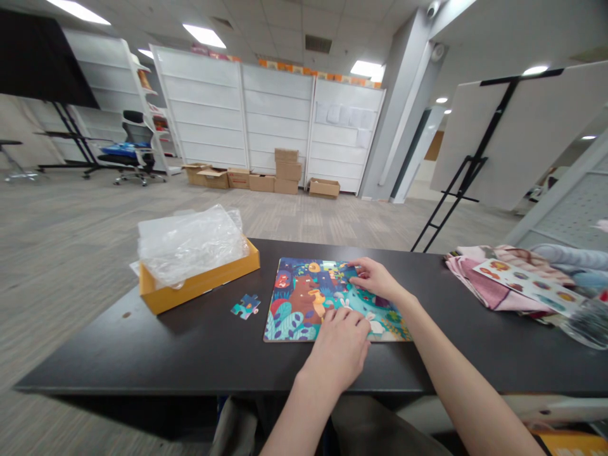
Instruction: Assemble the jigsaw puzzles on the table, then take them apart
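A colourful jigsaw puzzle [304, 294] with a bear, a fox and rabbits lies on the dark table in front of me. My left hand [342, 339] rests on its lower edge, palm down, fingers loosely bent over the rabbits. At the upper right part of the picture is my right hand [377, 278], its thumb and forefinger apart and touching the surface. Whether a piece lies beneath those fingertips is hidden. Near the top edge a small pale patch shows in the picture. Left of the puzzle sits a loose cluster of joined puzzle pieces [246, 306].
On the left of the table [199, 354] stands a yellow box [204, 282] heaped with clear plastic wrapping [194, 244]. Folded pink cloths [484, 288], a sticker sheet [527, 285] and a clear plastic bag [589, 323] lie at the right. Cardboard boxes [287, 171] line the far shelves.
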### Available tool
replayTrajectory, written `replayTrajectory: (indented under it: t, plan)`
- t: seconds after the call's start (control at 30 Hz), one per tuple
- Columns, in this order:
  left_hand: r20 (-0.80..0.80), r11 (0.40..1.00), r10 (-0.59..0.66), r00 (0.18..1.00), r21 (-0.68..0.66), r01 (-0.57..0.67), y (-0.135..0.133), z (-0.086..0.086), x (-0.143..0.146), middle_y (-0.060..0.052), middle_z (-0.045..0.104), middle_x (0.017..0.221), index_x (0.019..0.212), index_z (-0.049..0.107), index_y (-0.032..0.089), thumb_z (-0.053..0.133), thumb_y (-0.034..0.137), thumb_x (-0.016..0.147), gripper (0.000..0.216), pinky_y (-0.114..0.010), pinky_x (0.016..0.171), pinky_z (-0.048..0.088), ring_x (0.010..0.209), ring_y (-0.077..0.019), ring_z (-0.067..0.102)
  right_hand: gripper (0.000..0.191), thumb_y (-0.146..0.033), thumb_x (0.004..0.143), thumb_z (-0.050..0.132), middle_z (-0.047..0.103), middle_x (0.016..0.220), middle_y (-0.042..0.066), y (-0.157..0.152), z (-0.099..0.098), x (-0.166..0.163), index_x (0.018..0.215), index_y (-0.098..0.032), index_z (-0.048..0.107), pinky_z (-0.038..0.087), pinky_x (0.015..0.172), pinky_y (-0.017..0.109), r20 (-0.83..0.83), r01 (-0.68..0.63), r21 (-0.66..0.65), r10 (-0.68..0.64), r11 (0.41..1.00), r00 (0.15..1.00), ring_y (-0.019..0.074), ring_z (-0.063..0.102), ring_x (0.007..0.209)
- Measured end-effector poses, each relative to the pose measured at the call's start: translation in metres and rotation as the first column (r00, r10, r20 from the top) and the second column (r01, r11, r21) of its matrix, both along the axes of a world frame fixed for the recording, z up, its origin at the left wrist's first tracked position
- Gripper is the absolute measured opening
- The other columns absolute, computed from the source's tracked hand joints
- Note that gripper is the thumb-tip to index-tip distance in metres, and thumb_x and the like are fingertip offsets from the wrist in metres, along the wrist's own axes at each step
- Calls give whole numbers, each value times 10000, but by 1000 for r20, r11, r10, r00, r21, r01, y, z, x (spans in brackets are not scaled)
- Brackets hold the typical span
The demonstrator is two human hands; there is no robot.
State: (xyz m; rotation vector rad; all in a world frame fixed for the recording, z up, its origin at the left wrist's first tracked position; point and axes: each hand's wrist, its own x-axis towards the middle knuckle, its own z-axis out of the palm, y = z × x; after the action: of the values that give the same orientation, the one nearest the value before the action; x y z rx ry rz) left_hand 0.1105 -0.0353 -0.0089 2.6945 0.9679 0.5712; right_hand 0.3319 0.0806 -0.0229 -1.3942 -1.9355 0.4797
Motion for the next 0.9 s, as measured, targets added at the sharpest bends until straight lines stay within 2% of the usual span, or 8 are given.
replayTrajectory:
  t: [0.13, 0.2, 0.27, 0.4, 0.53, 0.7, 0.8, 0.9]
  plan:
    - [-2, 1000, 2, 1000, 7, -2, 0, 0, 0, -60, 692, 1137, 1071, 640, 192, 584, 248, 963, 134, -468, 1014, 476, 1126, -270, 593, 537, -232, 772, 704, 723, 1132, 72, -5, 7, -2, 1307, -218, 658, 577, 770, 336, 52, -32, -19, 33, 999, 998, 171, 654, 795]
    - [2, 1000, 1, 1000, 11, -1, 0, 1, 0, -59, 690, 1135, 1066, 639, 194, 585, 249, 961, 130, -463, 1013, 473, 1123, -268, 591, 473, -239, 791, 688, 738, 1123, 67, -7, 10, -3, 1263, -221, 682, 563, 823, 354, 98, -39, -1, 39, 999, 994, 193, 667, 849]
    - [5, 1000, 0, 1000, 14, 0, -1, 1, 0, -61, 689, 1135, 1063, 638, 197, 583, 248, 961, 127, -456, 1012, 469, 1121, -265, 590, 373, -284, 834, 660, 752, 1012, 56, -8, 11, -4, 1197, -215, 704, 562, 787, 347, 105, -27, -14, 28, 1000, 994, 192, 669, 800]
    - [10, 1000, 2, 1000, 13, -2, -1, 0, 0, -61, 690, 1132, 1066, 638, 199, 585, 248, 960, 128, -449, 1006, 467, 1115, -264, 589, 350, -364, 866, 635, 696, 788, 14, -4, 7, -3, 1175, -203, 666, 533, 621, 296, -3, 35, -37, -35, 999, 999, 151, 609, 606]
    - [19, 1000, 4, 1000, 19, -4, 0, -3, 0, -56, 691, 1141, 1070, 636, 197, 607, 254, 951, 135, -458, 1008, 469, 1120, -269, 590, 422, -416, 789, 723, 648, 735, -18, 5, 0, 4, 1131, -195, 609, 519, 603, 281, -166, 52, -14, -53, 999, 985, 148, 608, 614]
    - [4, 1000, 10, 1000, 7, -11, 0, 1, 2, -66, 689, 1138, 1078, 639, 192, 587, 257, 962, 142, -480, 1008, 474, 1126, -280, 591, 450, -460, 786, 725, 736, 925, 76, 21, 7, 10, 1123, -175, 637, 576, 713, 336, -262, 2, -38, -12, 999, 965, 195, 702, 783]
    - [-8, 1000, 18, 1000, -8, -18, -1, 3, 2, -74, 684, 1144, 1084, 639, 189, 574, 256, 965, 151, -494, 1007, 478, 1125, -287, 590, 460, -408, 790, 734, 757, 1038, 106, 37, 22, 4, 1182, -181, 648, 589, 818, 376, -258, -56, -52, 41, 997, 965, 217, 725, 901]
    - [6, 1000, 18, 1000, -4, -18, -1, 2, 3, -79, 686, 1129, 1079, 642, 188, 571, 260, 965, 152, -509, 1017, 473, 1112, -286, 593, 477, -351, 744, 787, 771, 1027, 103, 58, 39, -11, 1169, -182, 652, 589, 841, 380, -238, -139, -158, 99, 978, 966, 209, 734, 884]
